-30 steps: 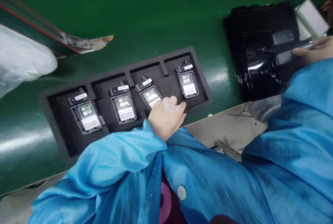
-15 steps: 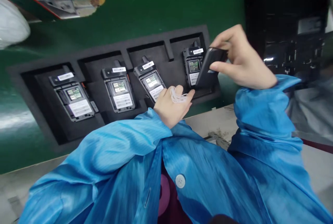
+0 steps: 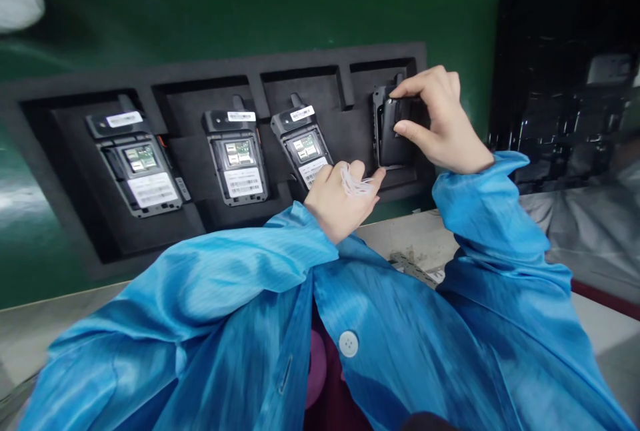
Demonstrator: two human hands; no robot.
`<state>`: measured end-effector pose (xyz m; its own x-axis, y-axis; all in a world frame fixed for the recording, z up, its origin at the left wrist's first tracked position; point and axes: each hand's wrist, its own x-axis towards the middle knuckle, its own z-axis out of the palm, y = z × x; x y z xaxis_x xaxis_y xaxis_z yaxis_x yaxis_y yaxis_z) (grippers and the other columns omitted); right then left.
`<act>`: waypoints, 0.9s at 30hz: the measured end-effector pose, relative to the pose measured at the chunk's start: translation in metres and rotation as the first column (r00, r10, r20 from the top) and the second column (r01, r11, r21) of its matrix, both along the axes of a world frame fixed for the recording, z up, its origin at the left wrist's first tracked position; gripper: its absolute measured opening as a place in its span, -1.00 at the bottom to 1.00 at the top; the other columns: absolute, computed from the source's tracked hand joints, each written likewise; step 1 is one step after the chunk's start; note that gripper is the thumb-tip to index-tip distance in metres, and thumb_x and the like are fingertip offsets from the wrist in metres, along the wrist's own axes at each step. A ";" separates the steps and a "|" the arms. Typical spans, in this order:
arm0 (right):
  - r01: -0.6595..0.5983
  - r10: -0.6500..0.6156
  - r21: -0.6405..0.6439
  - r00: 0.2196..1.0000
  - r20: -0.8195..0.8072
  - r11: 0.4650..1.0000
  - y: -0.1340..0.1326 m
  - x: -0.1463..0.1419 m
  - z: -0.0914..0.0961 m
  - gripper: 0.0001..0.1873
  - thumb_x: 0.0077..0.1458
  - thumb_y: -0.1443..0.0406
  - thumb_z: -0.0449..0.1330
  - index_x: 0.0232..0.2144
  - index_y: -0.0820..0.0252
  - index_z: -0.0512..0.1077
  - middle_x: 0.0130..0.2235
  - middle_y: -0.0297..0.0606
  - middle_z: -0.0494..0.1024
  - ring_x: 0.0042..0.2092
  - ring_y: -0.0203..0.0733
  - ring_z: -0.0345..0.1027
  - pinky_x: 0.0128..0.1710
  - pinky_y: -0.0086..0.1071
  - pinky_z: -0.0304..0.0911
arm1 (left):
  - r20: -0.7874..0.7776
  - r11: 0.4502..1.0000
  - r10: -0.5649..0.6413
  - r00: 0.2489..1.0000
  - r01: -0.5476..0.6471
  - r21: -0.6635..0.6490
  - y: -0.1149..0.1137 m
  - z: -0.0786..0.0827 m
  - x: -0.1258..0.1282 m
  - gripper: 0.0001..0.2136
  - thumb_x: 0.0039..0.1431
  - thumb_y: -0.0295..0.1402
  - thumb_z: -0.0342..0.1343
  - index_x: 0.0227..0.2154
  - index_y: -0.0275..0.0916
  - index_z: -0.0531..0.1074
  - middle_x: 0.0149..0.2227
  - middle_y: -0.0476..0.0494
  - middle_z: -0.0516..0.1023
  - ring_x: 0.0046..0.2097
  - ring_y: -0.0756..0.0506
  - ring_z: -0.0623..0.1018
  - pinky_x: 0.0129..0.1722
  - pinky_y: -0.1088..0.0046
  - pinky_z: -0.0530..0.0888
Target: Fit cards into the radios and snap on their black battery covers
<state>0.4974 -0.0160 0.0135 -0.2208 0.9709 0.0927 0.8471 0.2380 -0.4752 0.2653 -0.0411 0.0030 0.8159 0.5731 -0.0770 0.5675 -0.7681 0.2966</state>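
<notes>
Fingers of the right hand (image 3: 440, 127) grip a black plastic back cover (image 3: 395, 134) on the rightmost handset in the black foam tray (image 3: 330, 61); the left hand (image 3: 343, 197) pinches thin white strings (image 3: 356, 183).

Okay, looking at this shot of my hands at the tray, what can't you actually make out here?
Head view only:
- Fourth device: its open back is hidden by the black cover and right hand.
- Label print on the other three devices: too small.
- Black stack: dark, blurred.
- White wisp in left hand: unidentifiable.
</notes>
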 end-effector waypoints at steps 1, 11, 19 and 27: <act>0.011 -0.011 0.028 1.000 0.024 1.000 -0.002 -0.001 -0.005 -0.50 0.20 -0.09 0.09 0.04 0.04 0.33 -0.01 -0.13 0.36 0.06 0.10 0.19 0.15 0.12 0.11 | 0.000 1.000 -0.003 1.000 0.003 -0.007 0.000 0.001 0.000 -0.58 0.38 -0.25 -0.15 0.25 -0.08 0.24 -0.14 -0.24 0.38 -0.13 -0.20 0.40 -0.23 0.23 0.28; 0.118 -0.146 0.147 0.969 0.200 0.982 -0.024 -0.016 -0.030 -0.63 0.31 0.15 -0.05 0.09 0.15 0.26 0.07 -0.05 0.27 0.12 0.10 0.14 0.14 0.08 0.12 | 0.004 1.000 -0.019 1.000 0.019 0.000 0.000 0.000 0.000 -0.60 0.38 -0.27 -0.14 0.23 -0.07 0.26 -0.17 -0.22 0.39 -0.15 -0.20 0.43 -0.25 0.24 0.27; 0.159 -0.200 0.152 0.927 0.319 0.976 -0.030 -0.027 -0.026 -0.60 0.29 0.29 -0.08 0.14 0.17 0.25 0.08 -0.07 0.29 0.08 0.05 0.19 0.06 -0.01 0.19 | 0.027 0.995 0.088 0.996 -0.086 -0.053 0.011 0.018 0.009 -0.51 0.32 -0.27 -0.03 0.28 -0.22 0.18 -0.08 -0.27 0.37 -0.08 -0.23 0.41 -0.16 0.21 0.30; 0.175 -0.219 0.170 0.931 0.293 0.970 -0.030 -0.034 -0.028 -0.63 0.26 0.36 -0.08 0.09 0.20 0.27 0.05 -0.05 0.31 0.06 0.04 0.20 0.03 -0.02 0.21 | -0.004 0.990 0.094 0.996 -0.094 -0.109 0.021 0.017 0.017 -0.47 0.29 -0.24 0.01 0.28 -0.30 0.15 -0.04 -0.32 0.36 -0.04 -0.25 0.40 -0.12 0.20 0.30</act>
<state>0.4633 -0.0461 -0.0144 -0.0658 0.9800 0.1879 0.9826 0.0964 -0.1588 0.2822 -0.0203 0.0198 0.7587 0.6357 -0.1423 0.6356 -0.6744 0.3758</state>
